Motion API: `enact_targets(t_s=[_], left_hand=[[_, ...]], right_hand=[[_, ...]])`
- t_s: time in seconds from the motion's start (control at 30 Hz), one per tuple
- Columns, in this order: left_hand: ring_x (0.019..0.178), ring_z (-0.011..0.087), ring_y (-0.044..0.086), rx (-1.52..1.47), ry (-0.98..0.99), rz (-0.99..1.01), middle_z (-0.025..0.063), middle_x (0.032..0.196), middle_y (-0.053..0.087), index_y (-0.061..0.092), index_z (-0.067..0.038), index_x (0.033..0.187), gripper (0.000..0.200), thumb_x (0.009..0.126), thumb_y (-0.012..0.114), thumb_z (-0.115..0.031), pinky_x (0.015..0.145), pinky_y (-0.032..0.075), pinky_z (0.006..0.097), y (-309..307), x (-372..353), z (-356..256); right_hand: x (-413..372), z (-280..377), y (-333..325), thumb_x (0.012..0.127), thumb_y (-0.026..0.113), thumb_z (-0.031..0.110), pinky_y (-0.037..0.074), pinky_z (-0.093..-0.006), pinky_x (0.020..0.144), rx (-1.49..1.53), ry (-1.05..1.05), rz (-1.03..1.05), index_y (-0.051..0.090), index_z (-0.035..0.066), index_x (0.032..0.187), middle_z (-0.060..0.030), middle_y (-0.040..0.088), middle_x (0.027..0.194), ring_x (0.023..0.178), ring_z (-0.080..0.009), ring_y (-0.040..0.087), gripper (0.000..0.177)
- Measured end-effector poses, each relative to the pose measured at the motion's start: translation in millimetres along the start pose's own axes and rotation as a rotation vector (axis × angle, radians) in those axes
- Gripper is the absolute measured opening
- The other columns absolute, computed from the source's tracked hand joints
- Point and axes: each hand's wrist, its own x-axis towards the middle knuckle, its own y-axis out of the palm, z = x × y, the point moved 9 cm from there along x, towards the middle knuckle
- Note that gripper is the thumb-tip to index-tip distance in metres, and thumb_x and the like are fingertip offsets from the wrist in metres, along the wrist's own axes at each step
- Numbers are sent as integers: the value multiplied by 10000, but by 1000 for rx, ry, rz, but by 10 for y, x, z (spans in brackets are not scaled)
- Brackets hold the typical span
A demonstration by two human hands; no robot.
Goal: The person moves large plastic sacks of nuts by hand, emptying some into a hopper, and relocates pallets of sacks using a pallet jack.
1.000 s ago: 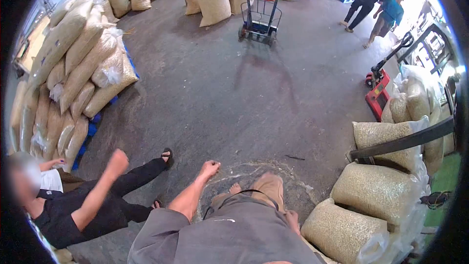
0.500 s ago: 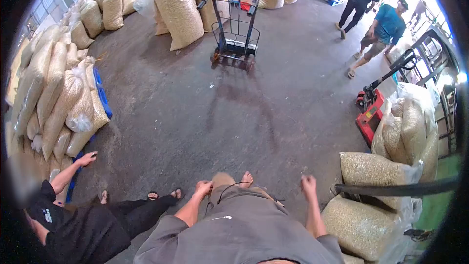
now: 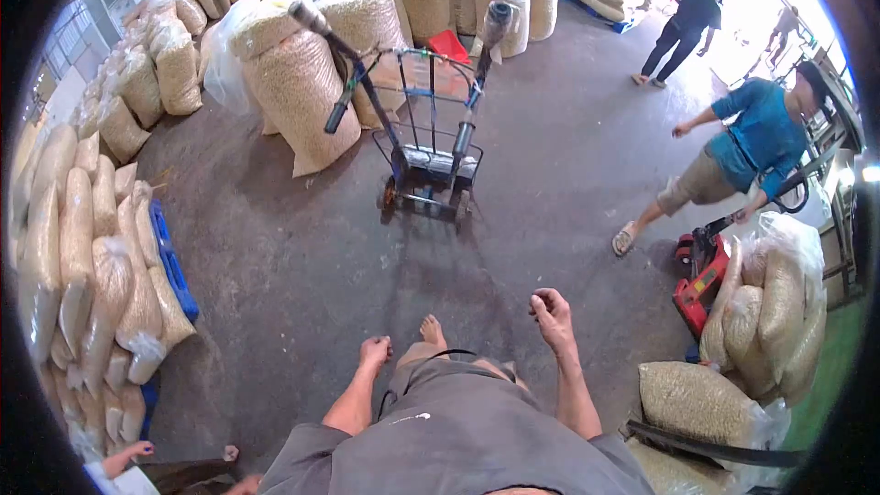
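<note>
My left hand [image 3: 375, 351] hangs in front of my body with its fingers curled in, and nothing shows in it. Raised a little higher, my right hand [image 3: 553, 315] has loosely bent fingers and the thumb apart from them, holding nothing. Ahead of both hands stands a dark hand truck [image 3: 431, 160] with two upright handles, a wire frame and small wheels. Neither hand touches it. A tall, filled translucent sack [image 3: 298, 82] stands just behind it to the left.
Filled sacks [image 3: 115, 284] lie piled on a blue pallet [image 3: 171, 261] at left. At right, a person in a blue shirt [image 3: 756, 137] has a hand at a red pallet jack [image 3: 701, 289], beside more sacks [image 3: 770, 312]. Another person [image 3: 683, 32] stands farther back.
The hand truck appears closer. My right hand has come up and its fingers have loosened. The blue-shirted person has come nearer, to the pallet jack. The person at lower left has mostly left view.
</note>
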Motion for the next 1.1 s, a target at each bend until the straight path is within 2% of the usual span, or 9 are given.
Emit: enact_targets(t_s=[0.17, 0.33, 0.5, 0.53, 0.6, 0.67, 0.73, 0.83, 1.1], left_hand=[[686, 177, 594, 53, 383, -172, 82, 740, 637, 629, 0, 865, 258, 846, 604, -256, 649, 464, 325, -303, 951, -1988], [792, 220, 611, 37, 890, -440, 148, 867, 638, 604, 17, 965, 290, 845, 610, -247, 732, 469, 344, -663, 882, -4539], [1048, 355, 531, 505, 860, -812, 191, 1086, 578, 561, -12, 1133, 492, 763, 685, -312, 902, 415, 412, -1006, 1158, -5978], [1048, 355, 531, 515, 868, -808, 191, 1086, 578, 561, -12, 1133, 492, 763, 685, -312, 902, 415, 412, -1030, 1261, -6150], [1130, 389, 457, 646, 692, -709, 197, 1145, 538, 526, -21, 1188, 626, 701, 726, -359, 957, 364, 443, -1020, 1724, -6317], [965, 345, 579, 698, 676, -797, 178, 991, 615, 593, 1, 1091, 554, 697, 727, -364, 849, 446, 414, -1091, 2097, -6333], [667, 253, 629, 363, 345, -305, 115, 725, 631, 644, 25, 910, 388, 722, 708, -308, 634, 491, 363, -1031, 2642, -6033], [463, 169, 550, 249, 545, -269, 53, 555, 561, 626, 36, 747, 301, 736, 692, -258, 472, 437, 316, -1011, 2479, -6126], [536, 251, 608, 446, 561, -340, 144, 611, 599, 599, 55, 751, 349, 725, 670, -285, 522, 447, 371, -928, 3094, -6492]], right_hand=[[1026, 923, -27, 864, 629, 220, 458, -246, 651, -12, -117, -130, 572, 1, 1026, -15, 569, 784, 720, -93, 529, 279], [2099, 2811, 114, 818, 656, 213, 465, -303, 736, -119, -666, -184, 517, 1, 1142, -92, 565, 977, 851, -176, 556, 411], [3046, 4177, 417, 801, 676, 261, 458, -323, 757, -215, -1042, -416, 512, 8, 1158, -128, 560, 1037, 925, -212, 552, 467], [3184, 4285, 490, 802, 675, 264, 460, -320, 746, -216, -1060, -458, 535, 4, 1130, -126, 573, 1009, 908, -208, 559, 442], [3815, 4075, 937, 797, 680, 279, 459, -319, 670, 107, -541, 137, 603, -5, 932, -98, 613, 856, 791, -202, 586, 324], [3860, 4071, 958, 772, 700, 257, 444, -321, 602, 94, -628, 100, 598, 7, 765, -70, 596, 696, 649, -201, 576, 270], [3699, 4150, 986, 731, 728, 213, 428, -323, 573, 109, -902, 82, 582, 35, 744, -76, 571, 666, 596, -212, 553, 231], [3523, 4317, 1080, 662, 736, 139, 412, -333, 559, 24, -1127, 52, 558, 56, 702, -75, 554, 651, 582, -246, 541, 200], [3511, 4265, 1287, 618, 673, 116, 441, -311, 618, -25, -1170, 100, 577, 70, 702, -34, 597, 691, 648, -190, 604, 136]])
